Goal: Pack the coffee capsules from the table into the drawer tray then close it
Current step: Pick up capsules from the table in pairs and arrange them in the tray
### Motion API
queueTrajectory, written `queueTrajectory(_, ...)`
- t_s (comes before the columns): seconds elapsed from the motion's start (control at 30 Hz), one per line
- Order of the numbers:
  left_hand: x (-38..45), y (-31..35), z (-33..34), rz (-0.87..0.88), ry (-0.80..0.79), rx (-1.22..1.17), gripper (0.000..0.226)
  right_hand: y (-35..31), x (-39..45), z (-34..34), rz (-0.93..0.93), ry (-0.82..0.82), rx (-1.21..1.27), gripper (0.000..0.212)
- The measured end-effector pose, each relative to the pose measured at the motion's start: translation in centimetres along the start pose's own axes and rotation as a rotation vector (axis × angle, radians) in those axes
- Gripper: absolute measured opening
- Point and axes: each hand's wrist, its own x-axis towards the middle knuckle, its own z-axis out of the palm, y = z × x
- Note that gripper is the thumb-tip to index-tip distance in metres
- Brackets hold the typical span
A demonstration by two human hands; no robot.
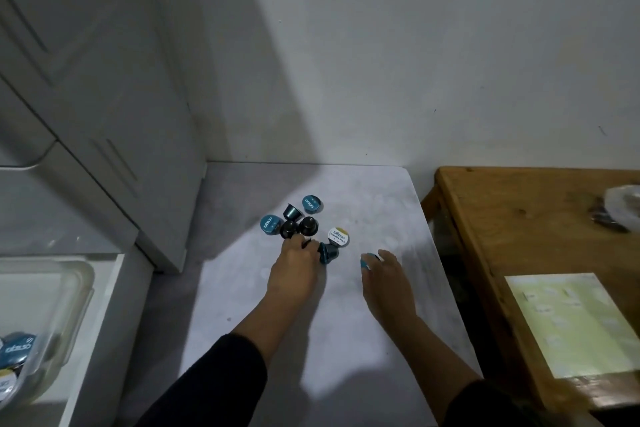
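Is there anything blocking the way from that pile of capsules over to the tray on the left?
Nothing visible does. The capsules sit on the white table, and the tray lies open in the drawer to the left, with only bare table and a gap between. The left hand already touches the pile.

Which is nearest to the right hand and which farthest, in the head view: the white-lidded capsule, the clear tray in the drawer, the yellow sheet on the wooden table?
From the right hand:
1. White-lidded capsule, just up and left on the white table.
2. Yellow sheet, to the right on the wooden table.
3. Clear tray, far left in the drawer.
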Motion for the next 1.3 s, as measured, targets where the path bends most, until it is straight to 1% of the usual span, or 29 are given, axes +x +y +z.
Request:
queueTrajectory(0.07, -0.2, -0.3, 0.3, 0.014, 0.037, -0.052, 0.026, 0.2, 0.2, 0.1, -0.009, -0.022, 0.011, 0.022)
queueTrajectory(0.13, -0.7, -0.5, 0.5, 0.032, 0.085, -0.126, 0.024, 0.5, 0.3, 0.2, 0.028, -0.029, 0.050, 0.017)
queueTrajectory(0.23, -1.5, -0.6, 0.6, 0.001, 0.207, -0.280, 0.016, 0.8, 0.2, 0.4, 0.108, -0.074, 0.096, 0.016)
queueTrajectory(0.3, -1.8, -0.6, 0.6, -0.007, 0.263, -0.333, 0.012, 0.6, 0.0, 0.3, 0.150, -0.087, 0.163, 0.014)
queueTrajectory(0.4, -2.0, -0.8, 0.6, -0.017, 0.308, -0.390, 0.017, 0.3, -0.3, 0.0, 0.188, -0.103, 0.256, 0.016)
queueTrajectory(0.57, -2.3, -1.5, 0.8, -0.081, 0.277, -0.436, 0.024, 0.0, -0.6, -0.2, 0.276, -0.113, 0.503, 0.019)
queueTrajectory(0.7, -3.3, -1.2, -0.6, -0.137, 0.306, -0.526, 0.026, -0.8, -0.5, -0.9, 0.231, -0.109, 0.584, 0.021)
queueTrajectory(0.73, -3.5, -1.2, -1.2, -0.149, 0.315, -0.550, 0.027, -1.2, -0.5, -1.3, 0.224, -0.094, 0.644, 0.021)
queueTrajectory(0.8, -4.0, -1.3, -2.7, -0.168, 0.321, -0.611, 0.029, -2.4, -0.4, -2.3, 0.252, -0.080, 0.841, 0.021)
queueTrajectory(0.87, -4.6, -1.5, -4.8, -0.163, 0.303, -0.684, 0.028, -4.2, -0.2, -3.7, 0.263, -0.108, 1.001, 0.021)
queueTrajectory(0.97, -5.9, -2.4, -8.7, -0.144, 0.257, -0.827, 0.032, -7.6, -0.1, -5.9, 0.203, -0.191, 1.105, 0.025)
queueTrajectory(1.07, -7.4, -4.1, -13.1, -0.130, 0.250, -0.957, 0.031, -11.2, -0.4, -7.9, 0.101, -0.240, 1.097, 0.026)
queueTrajectory(1.2, -9.5, -7.5, -18.6, -0.054, 0.261, -0.947, 0.032, -16.6, -1.2, -9.1, -0.020, -0.297, 1.111, 0.027)
queueTrajectory(1.3, -11.4, -10.9, -22.1, -0.018, 0.189, -0.874, 0.033, -20.7, -2.2, -8.8, -0.114, -0.373, 1.087, 0.029)
